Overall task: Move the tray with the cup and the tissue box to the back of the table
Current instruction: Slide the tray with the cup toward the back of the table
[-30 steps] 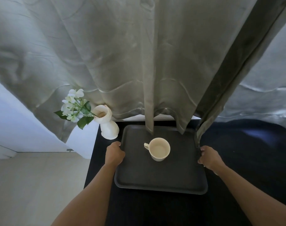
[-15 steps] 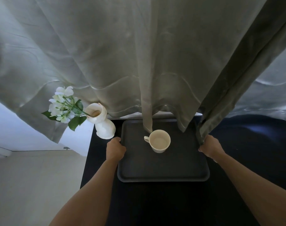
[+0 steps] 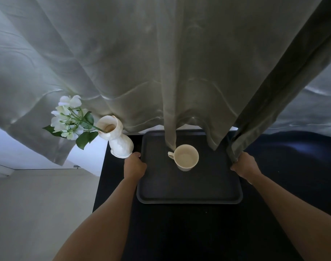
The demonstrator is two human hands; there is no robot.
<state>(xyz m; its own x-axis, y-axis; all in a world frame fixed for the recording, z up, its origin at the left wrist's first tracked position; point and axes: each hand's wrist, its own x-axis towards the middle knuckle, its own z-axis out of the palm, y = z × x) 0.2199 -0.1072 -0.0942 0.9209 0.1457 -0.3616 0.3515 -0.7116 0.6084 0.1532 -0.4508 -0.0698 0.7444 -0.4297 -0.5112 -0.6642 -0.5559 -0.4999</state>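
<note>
A dark grey tray (image 3: 189, 187) lies on the black table (image 3: 179, 232), its far edge under the hanging curtain. A cream cup (image 3: 186, 157) stands upright on the tray's far half, handle to the left. My left hand (image 3: 134, 165) grips the tray's left rim. My right hand (image 3: 244, 165) grips the right rim, where the curtain's hem touches my fingers. No tissue box is visible.
A grey-green curtain (image 3: 161, 72) hangs over the back of the table and drapes onto the tray. A white vase (image 3: 117, 140) with white flowers (image 3: 70, 117) stands at the table's back left corner, close to my left hand. The floor lies to the left.
Both hands have pushed the tray with the cup away from me, further under the curtain. The tray's near edge now sits further from the table's front.
</note>
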